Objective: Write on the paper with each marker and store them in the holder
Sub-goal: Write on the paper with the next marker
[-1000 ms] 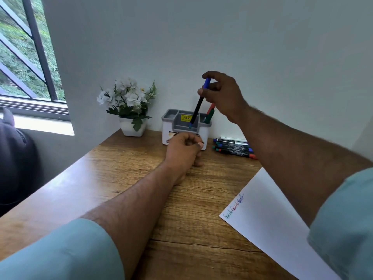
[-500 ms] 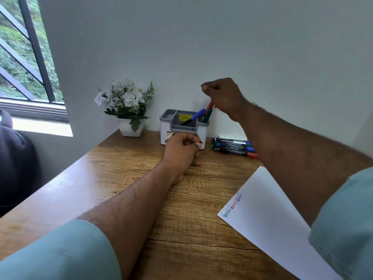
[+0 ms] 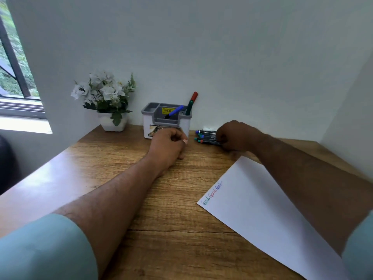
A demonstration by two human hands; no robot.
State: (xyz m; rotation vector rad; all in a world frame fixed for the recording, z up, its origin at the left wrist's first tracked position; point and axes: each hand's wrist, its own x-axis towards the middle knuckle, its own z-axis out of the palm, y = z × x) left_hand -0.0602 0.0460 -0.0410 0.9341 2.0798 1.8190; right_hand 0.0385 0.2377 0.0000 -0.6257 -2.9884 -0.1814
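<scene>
A grey and white holder stands at the back of the wooden desk. A blue marker leans inside it, beside a green marker and a red-capped marker. Several loose markers lie to the right of the holder. My right hand is down on their right ends, fingers curled around them. My left hand rests on the desk in a fist, right in front of the holder, holding nothing. White paper with three coloured words lies at the right.
A white pot of white flowers stands left of the holder, against the wall. A window is at the far left. A side wall closes the desk on the right.
My right hand let the blue marker drop into the holder, then moved down and right to the loose markers on the desk. My left hand stayed put.
</scene>
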